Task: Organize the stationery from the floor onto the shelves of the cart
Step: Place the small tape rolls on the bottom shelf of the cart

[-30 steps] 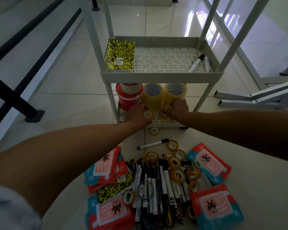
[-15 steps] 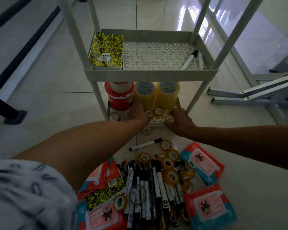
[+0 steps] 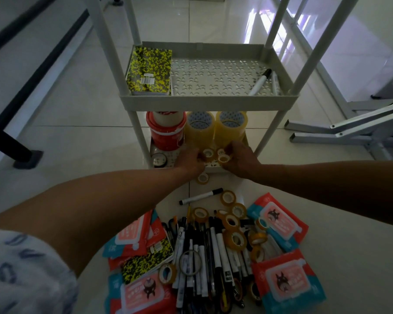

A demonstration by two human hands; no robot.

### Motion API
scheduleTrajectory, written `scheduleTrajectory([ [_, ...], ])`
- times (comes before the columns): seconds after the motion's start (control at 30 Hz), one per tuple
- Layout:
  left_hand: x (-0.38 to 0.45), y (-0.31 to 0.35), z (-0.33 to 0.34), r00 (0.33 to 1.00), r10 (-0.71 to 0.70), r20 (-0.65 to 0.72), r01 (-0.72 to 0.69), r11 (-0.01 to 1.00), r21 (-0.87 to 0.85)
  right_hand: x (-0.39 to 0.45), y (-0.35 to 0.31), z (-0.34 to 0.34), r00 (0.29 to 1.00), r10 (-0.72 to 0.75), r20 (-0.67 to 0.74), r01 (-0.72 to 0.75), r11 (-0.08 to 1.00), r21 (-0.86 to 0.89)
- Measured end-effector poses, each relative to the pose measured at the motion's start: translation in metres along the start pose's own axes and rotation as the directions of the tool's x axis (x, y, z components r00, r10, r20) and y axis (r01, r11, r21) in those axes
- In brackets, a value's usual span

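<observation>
Bottom shelf (image 3: 213, 169), entry at this moment: your left hand (image 3: 191, 158) and right hand (image 3: 242, 160) had both come back in from half a second before, when the right one sat out at the shelf's front lip. Small tape rolls (image 3: 208, 153) lay between them on the shelf, three or so, just in front of the two big clear rolls (image 3: 215, 130) and the red tub (image 3: 167, 132). Right hand: fingers curled, seemingly pinching the nearest small roll (image 3: 223, 158); the dim light left that grip uncertain. Left hand: fingers bent against the rolls, hold not readable. One dark roll (image 3: 159, 159) at the shelf's left. Middle shelf (image 3: 210, 103): notebook (image 3: 149, 70), two markers (image 3: 260, 82). Still on the floor: one stray roll (image 3: 202, 178), a marker (image 3: 201, 196), the pen pile (image 3: 204, 252), the packets (image 3: 281, 220). Judgement: small-tape sorting had begun, most stock unshelved.
</observation>
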State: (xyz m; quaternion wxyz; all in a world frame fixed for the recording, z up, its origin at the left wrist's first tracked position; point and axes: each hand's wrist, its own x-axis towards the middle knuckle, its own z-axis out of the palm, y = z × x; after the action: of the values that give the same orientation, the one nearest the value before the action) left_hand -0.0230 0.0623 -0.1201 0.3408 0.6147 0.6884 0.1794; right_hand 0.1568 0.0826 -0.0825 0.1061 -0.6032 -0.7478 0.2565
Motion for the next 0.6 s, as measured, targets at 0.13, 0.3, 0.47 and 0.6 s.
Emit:
scheduleTrajectory([
  [0.13, -0.003, -0.001, -0.003, 0.995, 0.005, 0.102, -0.006, 1.0, 0.007, 0.003, -0.003, 0.0, 0.99, 0.033, 0.137, -0.032, 0.999, -0.006],
  [0.3, -0.002, 0.005, -0.005, 0.992, -0.019, 0.124, 0.013, 0.999, 0.05, 0.001, 0.001, -0.003, 0.991, -0.001, 0.137, 0.001, 1.0, 0.005],
  [0.47, -0.007, 0.014, -0.005, 0.981, 0.016, 0.193, -0.015, 1.0, -0.007, -0.003, 0.006, -0.008, 0.994, -0.038, 0.103, 0.041, 0.999, -0.024],
  [0.6, -0.013, 0.024, -0.007, 0.956, 0.042, 0.29, -0.042, 0.999, -0.007, -0.015, 0.013, -0.006, 0.991, -0.109, 0.08, 0.112, 0.993, -0.027],
])
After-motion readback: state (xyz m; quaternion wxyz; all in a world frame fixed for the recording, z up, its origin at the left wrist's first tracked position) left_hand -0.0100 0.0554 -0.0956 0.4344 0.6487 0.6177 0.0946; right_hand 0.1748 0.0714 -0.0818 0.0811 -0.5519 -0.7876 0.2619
